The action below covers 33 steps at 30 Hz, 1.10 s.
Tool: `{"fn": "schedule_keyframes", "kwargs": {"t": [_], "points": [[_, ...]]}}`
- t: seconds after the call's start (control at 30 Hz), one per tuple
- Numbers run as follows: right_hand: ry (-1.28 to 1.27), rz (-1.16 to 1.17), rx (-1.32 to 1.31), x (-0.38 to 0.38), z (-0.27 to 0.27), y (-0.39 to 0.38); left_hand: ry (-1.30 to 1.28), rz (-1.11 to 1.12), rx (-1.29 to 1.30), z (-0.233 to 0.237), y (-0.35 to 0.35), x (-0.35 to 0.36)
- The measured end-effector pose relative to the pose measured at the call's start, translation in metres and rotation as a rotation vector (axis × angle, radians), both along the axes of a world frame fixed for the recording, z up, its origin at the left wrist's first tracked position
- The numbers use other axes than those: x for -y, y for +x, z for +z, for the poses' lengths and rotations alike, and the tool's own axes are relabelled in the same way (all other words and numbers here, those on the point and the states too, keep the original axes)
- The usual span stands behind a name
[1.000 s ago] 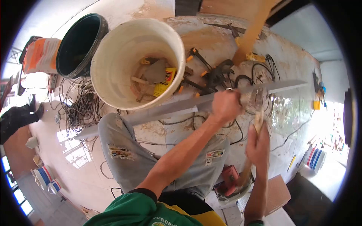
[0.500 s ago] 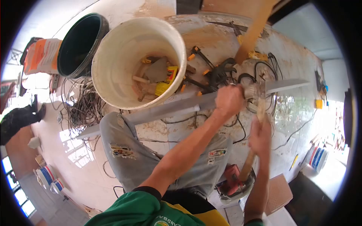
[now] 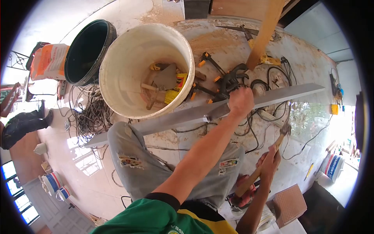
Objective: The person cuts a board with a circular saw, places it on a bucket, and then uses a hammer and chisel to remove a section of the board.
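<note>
A long grey metal bar (image 3: 288,93) lies slanted across in front of my knees, with a notch or break near its middle. My left hand (image 3: 240,102) is closed on it, right of that notch. Just beyond the fist sit black clamps (image 3: 230,80) with orange tips. My right hand (image 3: 269,163) is wrapped around the wooden handle of a hammer (image 3: 281,138). The hammer's head is below the bar's right part, apart from it. A red power tool (image 3: 246,191) is partly hidden behind the handle and my right arm.
A white bucket (image 3: 113,78) holding a trowel and a yellow packet stands beyond my knees, beside a dark bucket (image 3: 70,62). Tangled cables (image 3: 91,113) lie at left. A wooden plank (image 3: 265,35) rises beside a yellow drill (image 3: 269,59). Another person's legs (image 3: 25,124) show at far left.
My right hand has drawn the hammer down and away from the bar, toward me. My left hand keeps its grip on the bar. The whole view has shifted slightly.
</note>
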State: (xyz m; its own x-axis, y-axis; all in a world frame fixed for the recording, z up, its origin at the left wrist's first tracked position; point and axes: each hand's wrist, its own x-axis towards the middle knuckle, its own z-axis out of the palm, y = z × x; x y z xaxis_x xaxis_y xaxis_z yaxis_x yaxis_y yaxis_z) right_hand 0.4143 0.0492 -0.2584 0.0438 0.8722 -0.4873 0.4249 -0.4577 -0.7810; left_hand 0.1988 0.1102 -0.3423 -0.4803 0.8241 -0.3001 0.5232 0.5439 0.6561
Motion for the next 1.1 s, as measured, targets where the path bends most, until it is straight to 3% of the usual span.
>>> {"fn": "schedule_keyframes", "kwargs": {"t": [0.1,0.2,0.27,0.33,0.47,0.5,0.6,0.67,0.7,0.77,0.87,0.9,1.03,1.1], "points": [[-0.093,-0.078,0.028,0.022,-0.016,0.025,-0.018,0.038,-0.012,-0.003,-0.002,-0.002],[-0.127,-0.150,0.040,0.041,-0.039,0.052,-0.005,0.042,0.133,0.007,-0.022,-0.001],[-0.136,-0.247,0.039,0.051,-0.050,0.066,-0.284,-0.056,0.441,0.028,-0.038,-0.003],[-0.153,-0.268,0.039,0.062,-0.059,0.080,-0.124,-0.025,0.166,0.046,-0.019,0.034],[-0.189,-0.203,0.058,0.065,-0.063,0.078,0.123,0.006,0.062,0.075,0.034,0.108],[-0.192,-0.212,0.065,0.066,-0.059,0.077,0.119,-0.002,0.070,0.074,0.043,0.121],[-0.250,-0.122,0.106,0.071,-0.057,0.079,0.135,0.307,0.115,0.046,0.050,0.155],[-0.110,0.137,0.256,0.078,-0.073,0.092,0.153,0.447,0.056,0.019,0.033,0.177],[-0.115,0.124,0.257,0.080,-0.081,0.096,0.175,0.522,0.019,0.012,0.021,0.185],[0.195,0.445,0.495,0.084,-0.101,0.101,0.125,0.648,0.100,0.010,-0.008,0.196],[0.172,0.407,0.494,0.090,-0.125,0.094,0.079,0.609,0.156,-0.002,-0.031,0.200],[0.108,0.352,0.492,0.089,-0.120,0.090,0.199,0.537,0.058,-0.006,-0.031,0.197],[0.115,0.324,0.476,0.088,-0.126,0.101,0.231,0.456,0.015,0.002,-0.023,0.173],[-0.041,0.250,0.395,0.086,-0.119,0.100,0.014,0.447,0.103,-0.003,-0.028,0.172]]}}
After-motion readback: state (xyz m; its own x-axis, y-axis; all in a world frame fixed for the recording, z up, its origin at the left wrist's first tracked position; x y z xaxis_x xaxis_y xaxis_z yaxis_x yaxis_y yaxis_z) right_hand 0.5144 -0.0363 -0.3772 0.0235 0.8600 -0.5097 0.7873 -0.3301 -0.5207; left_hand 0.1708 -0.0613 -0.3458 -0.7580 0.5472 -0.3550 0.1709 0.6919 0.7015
